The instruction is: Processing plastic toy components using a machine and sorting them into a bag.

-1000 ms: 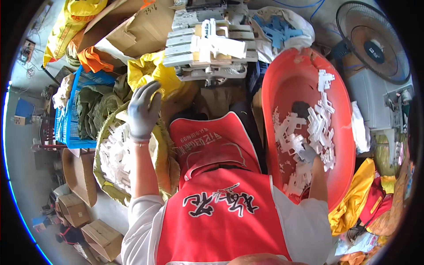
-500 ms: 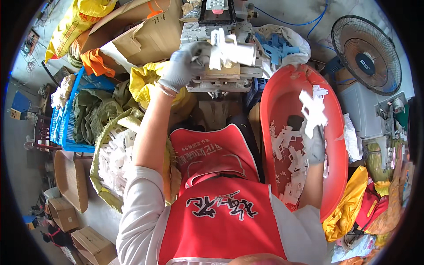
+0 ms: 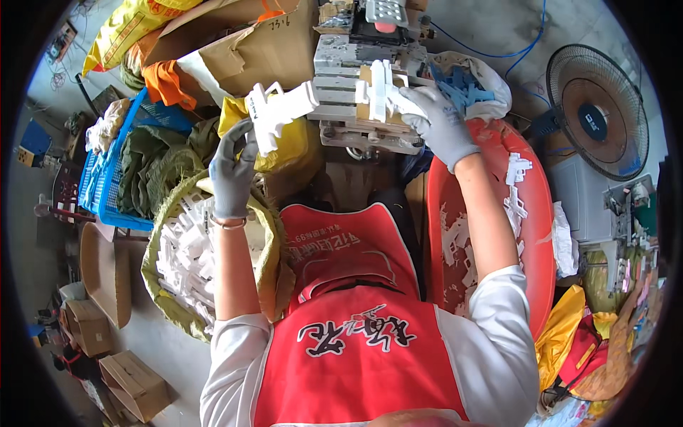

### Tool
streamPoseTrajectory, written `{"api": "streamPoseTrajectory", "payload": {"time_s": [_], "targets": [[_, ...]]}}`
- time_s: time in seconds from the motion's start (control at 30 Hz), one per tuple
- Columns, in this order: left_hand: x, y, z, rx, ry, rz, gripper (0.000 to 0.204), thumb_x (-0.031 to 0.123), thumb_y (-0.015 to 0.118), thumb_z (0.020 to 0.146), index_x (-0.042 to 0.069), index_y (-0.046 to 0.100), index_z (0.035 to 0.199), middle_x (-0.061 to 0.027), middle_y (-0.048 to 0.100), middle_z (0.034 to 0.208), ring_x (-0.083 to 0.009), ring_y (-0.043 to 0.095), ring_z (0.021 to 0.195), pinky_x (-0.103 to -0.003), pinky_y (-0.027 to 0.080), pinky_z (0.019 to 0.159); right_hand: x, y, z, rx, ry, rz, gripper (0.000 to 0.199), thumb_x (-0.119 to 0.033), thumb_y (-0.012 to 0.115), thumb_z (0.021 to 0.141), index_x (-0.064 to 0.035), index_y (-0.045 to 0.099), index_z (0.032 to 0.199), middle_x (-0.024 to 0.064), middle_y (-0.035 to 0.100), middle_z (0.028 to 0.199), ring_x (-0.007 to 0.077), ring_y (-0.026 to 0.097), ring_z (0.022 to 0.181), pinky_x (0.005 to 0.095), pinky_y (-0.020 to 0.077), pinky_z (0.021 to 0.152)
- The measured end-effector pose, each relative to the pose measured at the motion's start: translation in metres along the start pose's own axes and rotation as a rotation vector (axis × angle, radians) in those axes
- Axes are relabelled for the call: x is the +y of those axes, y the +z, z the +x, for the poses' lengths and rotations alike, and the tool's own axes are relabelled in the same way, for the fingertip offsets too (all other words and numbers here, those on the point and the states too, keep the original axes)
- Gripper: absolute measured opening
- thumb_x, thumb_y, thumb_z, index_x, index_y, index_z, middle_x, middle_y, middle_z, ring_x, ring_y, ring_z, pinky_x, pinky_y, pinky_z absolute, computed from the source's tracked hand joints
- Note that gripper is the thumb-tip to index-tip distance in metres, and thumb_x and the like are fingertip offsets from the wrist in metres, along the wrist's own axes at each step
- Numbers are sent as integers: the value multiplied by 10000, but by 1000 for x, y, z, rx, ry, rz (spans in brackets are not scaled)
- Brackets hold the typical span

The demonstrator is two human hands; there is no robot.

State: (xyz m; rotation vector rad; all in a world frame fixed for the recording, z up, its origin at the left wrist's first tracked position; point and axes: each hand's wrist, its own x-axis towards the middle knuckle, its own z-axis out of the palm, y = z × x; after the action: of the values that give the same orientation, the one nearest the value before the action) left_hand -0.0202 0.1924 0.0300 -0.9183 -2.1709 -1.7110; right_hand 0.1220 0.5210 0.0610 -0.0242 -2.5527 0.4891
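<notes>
The person sat over a cluttered workplace, both hands in grey work gloves. The left hand [image 3: 233, 171] was raised above a green woven sack [image 3: 158, 281] and had its fingers closed around the lower end of a white plastic piece [image 3: 279, 112], which stuck up and to the right, in the air just in front of a yellow bag [image 3: 284, 146]. The sack below that hand was filled with more white pieces.

The right hand [image 3: 435, 121] reached forward to a small grey machine [image 3: 356, 92] straight ahead. Its fingers were curled about a second white plastic piece [image 3: 381, 89], which stood upright against the front of the machine; whether the piece was seated in the machine or only held against it could not be told. The right forearm crossed over a red plastic tub [image 3: 533, 213], which held a loose scatter of white pieces along its floor and wall.

Behind the machine on the right lay a white bag of blue plastic parts [image 3: 466, 85]. A floor fan [image 3: 596, 110] stood well apart at the far right. To the left, a blue crate [image 3: 99, 188] held green cloth, and a brown cardboard box [image 3: 249, 46] sat open behind the yellow bag. The person wore a red vest [image 3: 356, 334] over white sleeves.
</notes>
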Motion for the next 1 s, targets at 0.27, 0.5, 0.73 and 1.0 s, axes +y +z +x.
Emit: {"api": "streamPoseTrajectory", "payload": {"time_s": [0.27,0.5,0.73,1.0], "targets": [[10,-21,-44,109,-7,144,334,31,640,775,15,606,1107,-149,627,1126,-265,615,1037,-333,476,891,-24,-9,-11,122,-159,-3,370,-151,557,893,-6,527,1232,169,533,1255,328,486,1172,409,347,1019],[18,-112,-132,364,-171,548,358,-6,685,758,49,613,1105,-126,617,1180,-274,592,1088,-332,482,904,29,13,-138,134,273,237,344,-121,393,988,66,488,1261,181,537,1273,262,528,1160,350,401,1006],[-38,-197,-211,603,-198,134,364,-62,580,854,-36,531,1214,-114,555,1248,-204,541,1130,-318,417,995,108,17,-272,296,644,198,296,-125,456,966,33,576,1187,161,600,1173,255,577,1055,334,463,919],[-2,-103,-131,40,91,1036,229,82,567,908,3,642,1110,-104,660,1115,-242,637,992,-325,497,857,140,22,-376,254,989,-61,358,-273,508,925,-2,574,1149,203,613,1109,333,584,1058,391,443,915]]}}
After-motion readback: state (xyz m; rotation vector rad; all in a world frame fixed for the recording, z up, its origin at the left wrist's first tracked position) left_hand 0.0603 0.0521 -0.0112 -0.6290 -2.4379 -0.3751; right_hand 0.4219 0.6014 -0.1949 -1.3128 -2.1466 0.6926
